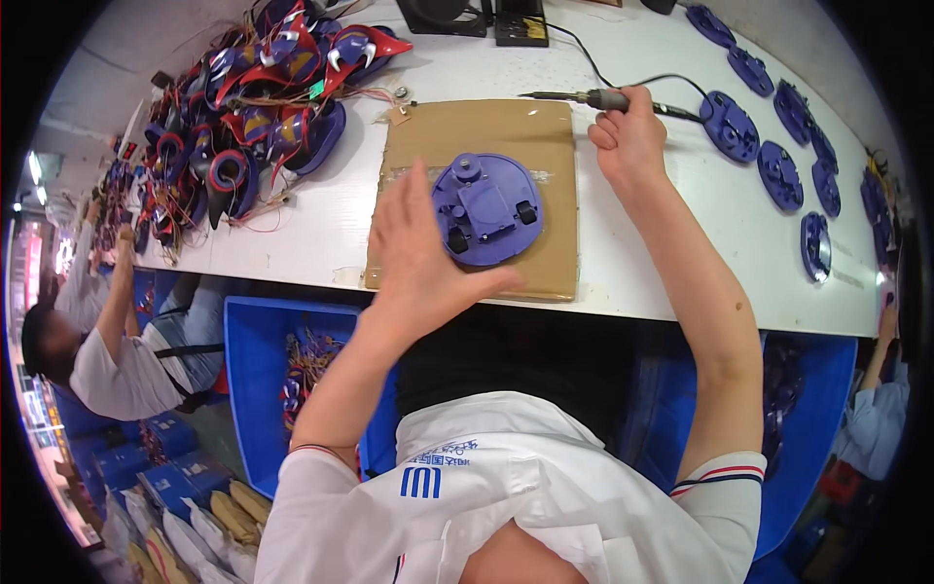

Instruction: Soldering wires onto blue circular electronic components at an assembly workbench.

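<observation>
A soldering iron (pixel 607 100) is gripped in my right hand (pixel 630 141), its tip pointing left over the far edge of the cardboard. Flat on the brown cardboard sheet (pixel 557 136) lies a round purple plastic base (pixel 489 206) with two black wheels and a square raised cover. My left hand (pixel 416 261) is open at the base's left side, thumb stretched along its near edge and fingers pointing away from me. Whether that hand touches the base I cannot tell. From the iron, a black cord (pixel 671 76) runs across the table.
Piled at the left are purple and red toy shells (pixel 282 107) with loose wires. Several purple bases (pixel 780 175) lie along the right. Blue bins (pixel 243 389) stand below the table's front edge. A black stand (pixel 520 24) is at the back. A person (pixel 126 360) sits at the left.
</observation>
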The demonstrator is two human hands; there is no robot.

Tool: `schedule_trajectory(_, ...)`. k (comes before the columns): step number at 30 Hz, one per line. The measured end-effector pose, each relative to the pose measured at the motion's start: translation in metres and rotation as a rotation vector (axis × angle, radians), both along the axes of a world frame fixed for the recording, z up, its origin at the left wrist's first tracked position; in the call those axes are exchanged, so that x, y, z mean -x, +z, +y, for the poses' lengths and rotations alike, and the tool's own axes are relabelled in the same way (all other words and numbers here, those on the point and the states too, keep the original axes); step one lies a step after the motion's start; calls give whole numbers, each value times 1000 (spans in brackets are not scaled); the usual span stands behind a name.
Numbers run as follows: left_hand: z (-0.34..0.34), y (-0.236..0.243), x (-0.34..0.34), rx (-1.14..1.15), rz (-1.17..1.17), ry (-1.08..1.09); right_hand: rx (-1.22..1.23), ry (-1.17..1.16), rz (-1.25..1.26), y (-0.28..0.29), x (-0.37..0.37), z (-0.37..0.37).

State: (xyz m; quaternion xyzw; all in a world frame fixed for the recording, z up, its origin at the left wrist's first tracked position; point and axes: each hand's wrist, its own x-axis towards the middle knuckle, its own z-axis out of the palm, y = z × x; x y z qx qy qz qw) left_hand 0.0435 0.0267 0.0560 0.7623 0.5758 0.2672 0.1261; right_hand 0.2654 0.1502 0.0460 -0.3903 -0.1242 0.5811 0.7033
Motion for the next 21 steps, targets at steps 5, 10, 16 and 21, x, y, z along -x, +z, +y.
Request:
schedule_trajectory(5, 11, -6, -1, 13, -107, 41, -32, -11, 29, -7, -12, -8)
schedule_trajectory(10, 25, 10, 25, -11, -83, -137, -30, -2, 35, -15, -23, -2)
schedule_trajectory(16, 5, 3, 69, -269, -309, -57, 36, 44, -12, -27, -40, 10)
schedule_trajectory(21, -81, -49, 252, -253, -833, 960, 200, 288, 56, 8, 54, -29)
